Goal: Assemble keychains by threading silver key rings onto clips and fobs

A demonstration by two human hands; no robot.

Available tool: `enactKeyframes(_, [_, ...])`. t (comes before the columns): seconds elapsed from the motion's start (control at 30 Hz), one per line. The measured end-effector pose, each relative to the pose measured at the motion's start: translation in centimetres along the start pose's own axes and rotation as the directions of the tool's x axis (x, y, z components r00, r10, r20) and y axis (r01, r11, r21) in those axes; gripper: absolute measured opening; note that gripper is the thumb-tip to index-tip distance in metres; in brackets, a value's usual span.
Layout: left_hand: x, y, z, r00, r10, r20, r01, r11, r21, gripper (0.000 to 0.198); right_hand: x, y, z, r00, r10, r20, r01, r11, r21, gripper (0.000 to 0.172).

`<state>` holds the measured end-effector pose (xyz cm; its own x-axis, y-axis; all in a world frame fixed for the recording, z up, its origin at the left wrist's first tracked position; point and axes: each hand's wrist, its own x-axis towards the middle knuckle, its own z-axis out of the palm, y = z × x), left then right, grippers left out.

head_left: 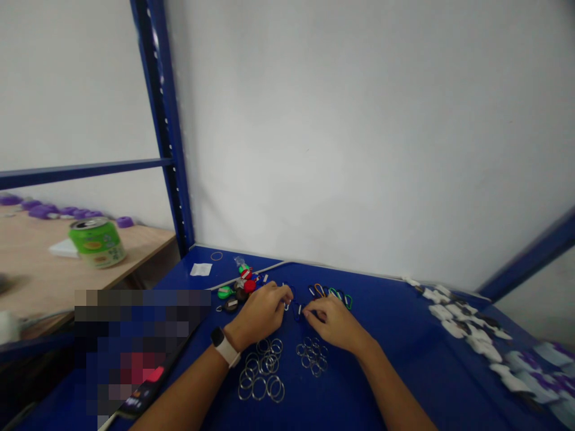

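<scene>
Biggest thing you've got is the plain white wall (336, 120), then the flat blue tabletop (395, 359) you're working on, and a pale wooden table (36, 251) off to the left. Your left hand (265, 308) is curled palm-down over the middle, fingertips bent in; can't tell if they're pinching anything. Your right hand (335, 320) sits opposite, thumb and index finger close together right by the clips; can't tell if that's an actual grip either. The green drinks can (97, 242) is on the wooden table. You're wearing a dark-faced watch with a pale strap (224, 346) on your left wrist. The round red, green and black plastic reels (249, 286) are bunched just beyond your left hand. The small dark blue carabiner clip (297, 310) is on the tabletop between your hands, near your right fingertips, and a row of coloured carabiners (348, 301) is behind that hand. Nearer you are the large silver metal rings (268, 363) and, right of those, the smaller silver metal rings (313, 357).
</scene>
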<state>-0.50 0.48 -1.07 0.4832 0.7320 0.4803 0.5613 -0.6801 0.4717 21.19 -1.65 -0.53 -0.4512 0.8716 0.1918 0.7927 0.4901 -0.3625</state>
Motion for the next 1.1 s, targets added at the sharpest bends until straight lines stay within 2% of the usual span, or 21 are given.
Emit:
enactKeyframes(0.23, [-0.1, -0.1, -0.1, 0.993, -0.039, 0.11, 0.036, 0.999, 0.025, 0.038, 0.0, 0.6, -0.4, 0.999, 0.032, -0.026, -0.034, 0.998, -0.05, 0.028])
enactKeyframes(0.5, [-0.3, -0.1, 0.0, 0.98, -0.087, 0.181, 0.08, 0.996, 0.046, 0.037, 0.0, 0.9, -0.5, 0.996, 0.085, -0.027, -0.087, 0.994, -0.071, 0.032])
enactKeyframes(0.73, [-0.3, -0.3, 0.1, 0.979, -0.076, 0.187, 0.075, 0.997, 0.013, 0.038, 0.1, 1.2, -0.4, 0.994, 0.098, -0.053, -0.103, 0.989, -0.104, 0.032])
enactKeyframes(0.97, [-0.3, -0.3, 0.1, 0.98, -0.068, 0.185, 0.068, 0.998, 0.008, 0.037, 0.0, 0.8, 0.1, 0.999, 0.024, -0.032, -0.023, 0.999, 0.031, 0.026])
enactKeyframes(1.1, [-0.2, -0.2, 0.0, 0.982, -0.066, 0.177, 0.066, 0.998, 0.008, 0.037, 0.1, 0.9, 0.2, 0.999, 0.044, -0.023, -0.045, 0.998, -0.032, 0.031])
